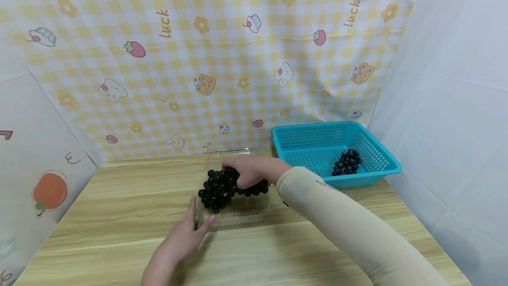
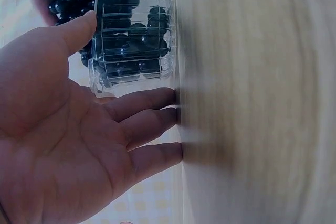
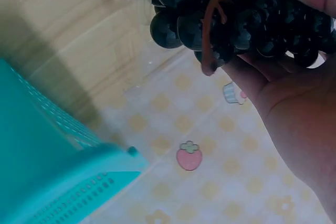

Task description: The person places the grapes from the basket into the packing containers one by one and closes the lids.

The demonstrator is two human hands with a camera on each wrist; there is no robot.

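black on clear: gripping grapes [image 3: 247, 27] in curled right hand [image 1: 254, 170], touching box [image 1: 250, 207] with spread left hand [image 1: 187, 233]; could bruise grapes by squeezing, tip box by snagging.

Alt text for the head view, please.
The right hand grips dark grapes over a clear plastic box, while the left hand is at its near left corner. To the right, a blue basket holds another bunch.

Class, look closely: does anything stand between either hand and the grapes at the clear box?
Nothing visible separates the right hand from the bunch it grips. The clear box wall, however, stands between the left hand and the grapes inside.
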